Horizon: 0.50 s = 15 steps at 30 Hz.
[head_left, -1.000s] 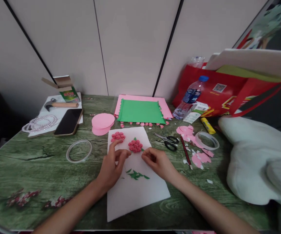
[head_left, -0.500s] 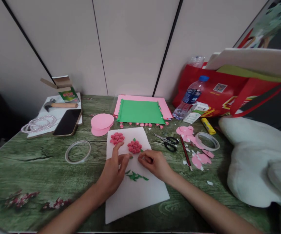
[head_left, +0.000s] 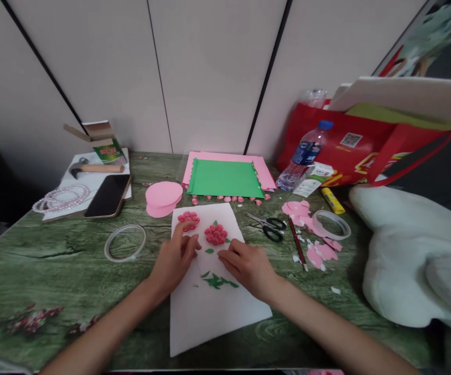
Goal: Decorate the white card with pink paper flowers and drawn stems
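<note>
A white sheet of paper lies before me with two clusters of pink rolled-paper rosettes on it, the left cluster and the middle cluster. My left hand is over the sheet's left edge, index finger stretched across the left cluster, thumb apart from it. Whether that finger touches the rosettes I cannot tell. My right hand has its fingertips pinched low over the paper, just right of a single green paper leaf; anything between them is hidden. Several loose green leaves lie below, between the hands.
Scissors, a red pencil, tape roll and pink scraps lie right. Another tape roll, pink paper circles and a phone lie left. Behind are green paper and a bottle.
My left hand has drawn slightly left, uncovering the single green leaf. My right hand has shifted a little left and down, still pinched.
</note>
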{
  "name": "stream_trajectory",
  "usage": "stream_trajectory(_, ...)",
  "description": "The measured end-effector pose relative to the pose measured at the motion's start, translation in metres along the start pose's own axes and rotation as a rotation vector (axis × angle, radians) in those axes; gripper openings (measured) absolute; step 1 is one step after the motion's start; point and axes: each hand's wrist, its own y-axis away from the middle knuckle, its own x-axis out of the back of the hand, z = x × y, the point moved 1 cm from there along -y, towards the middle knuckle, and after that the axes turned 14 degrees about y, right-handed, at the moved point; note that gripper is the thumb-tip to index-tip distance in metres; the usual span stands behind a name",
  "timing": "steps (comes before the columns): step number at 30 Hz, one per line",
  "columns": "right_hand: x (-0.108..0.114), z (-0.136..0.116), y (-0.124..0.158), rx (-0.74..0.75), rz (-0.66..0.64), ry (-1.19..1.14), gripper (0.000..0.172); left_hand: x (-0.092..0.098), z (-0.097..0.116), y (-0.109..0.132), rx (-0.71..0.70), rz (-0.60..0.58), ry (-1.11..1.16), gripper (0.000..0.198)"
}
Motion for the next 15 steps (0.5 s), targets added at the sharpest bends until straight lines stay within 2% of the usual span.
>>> stream_trajectory(3, 0.002, -0.007, -0.007, 0.107, -0.032, 0.198, 0.016, 0.002, -0.006, -0.005, -0.051, -0.075, -0.026, 0.029)
stream_trajectory(9, -0.001, -0.013, -0.023, 0.265, -0.145, 0.313, 0.013, 0.004, -0.017, -0.004, -0.110, -0.114, -0.011, 0.027)
stream_trajectory(15, -0.013, -0.006, -0.025, 0.367, -0.051, 0.313, 0.016, 0.007, -0.020, -0.002, -0.196, -0.151, 0.010, 0.027)
